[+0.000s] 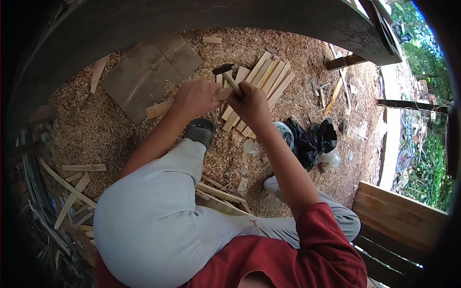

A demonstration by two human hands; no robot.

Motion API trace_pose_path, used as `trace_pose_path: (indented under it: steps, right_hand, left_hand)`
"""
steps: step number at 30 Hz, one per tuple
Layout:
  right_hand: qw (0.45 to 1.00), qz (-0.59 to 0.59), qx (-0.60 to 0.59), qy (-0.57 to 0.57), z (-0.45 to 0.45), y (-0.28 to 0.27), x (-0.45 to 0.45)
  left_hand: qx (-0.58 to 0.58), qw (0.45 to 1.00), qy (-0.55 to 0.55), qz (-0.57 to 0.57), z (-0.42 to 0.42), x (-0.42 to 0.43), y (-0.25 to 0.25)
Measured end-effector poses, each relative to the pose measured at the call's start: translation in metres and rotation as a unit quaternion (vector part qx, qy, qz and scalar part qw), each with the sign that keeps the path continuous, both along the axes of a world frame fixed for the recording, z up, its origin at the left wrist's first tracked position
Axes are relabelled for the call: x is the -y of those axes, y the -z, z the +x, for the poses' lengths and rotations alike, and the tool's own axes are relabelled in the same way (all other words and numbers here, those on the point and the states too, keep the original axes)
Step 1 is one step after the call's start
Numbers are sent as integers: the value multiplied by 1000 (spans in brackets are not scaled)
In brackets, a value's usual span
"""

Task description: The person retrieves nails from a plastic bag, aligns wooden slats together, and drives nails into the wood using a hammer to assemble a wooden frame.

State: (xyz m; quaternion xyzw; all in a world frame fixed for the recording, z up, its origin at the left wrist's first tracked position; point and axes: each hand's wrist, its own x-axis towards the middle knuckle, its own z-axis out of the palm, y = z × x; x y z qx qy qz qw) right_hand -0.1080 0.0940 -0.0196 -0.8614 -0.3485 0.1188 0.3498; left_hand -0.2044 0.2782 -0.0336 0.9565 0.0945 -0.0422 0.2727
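My right hand [248, 104] is wrapped round the handle of a hammer [224, 69], whose dark head points up and to the left. Close beside it on the left, my left hand [198, 97] is closed on a short wooden piece [221, 94], partly hidden by the fingers. Beyond and below both hands, a stack of light wooden slats [270, 77] lies on the shavings. Another wooden piece [159, 110] shows to the left of my left forearm.
Dark flat boards [149, 72] lie at upper left. Black plastic bags [307, 143] sit right of my right forearm. Loose wood strips [72, 192] are at lower left, a plank bench [398, 211] at lower right. A large dark beam [216, 17] spans the top.
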Motion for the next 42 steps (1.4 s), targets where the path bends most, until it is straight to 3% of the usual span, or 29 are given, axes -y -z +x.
trace_pose_path:
  steps: [13,19,21,23,30,32,42]
  right_hand:
    - [1000,6,20,-11,0,8,5]
    - [998,65,8,-8,1,9,9]
    - [989,99,-97,45,0,3,16]
    - [988,93,-104,58,1,2,23]
    - [986,68,-139,55,1,-19,22]
    - [989,62,-128,40,4,-9,21]
    - [997,43,-67,11,6,5,9]
  left_hand:
    - [-8,1000,3,-24,3,-5,-2]
    - [38,999,-16,8,1,-3,6]
    - [60,998,-15,24,0,-3,1]
    - [78,996,32,28,-1,-3,-19]
    - [87,995,35,16,-1,-5,0]
    - [153,987,45,19,-2,-5,2]
    - [117,992,41,12,-1,-6,2]
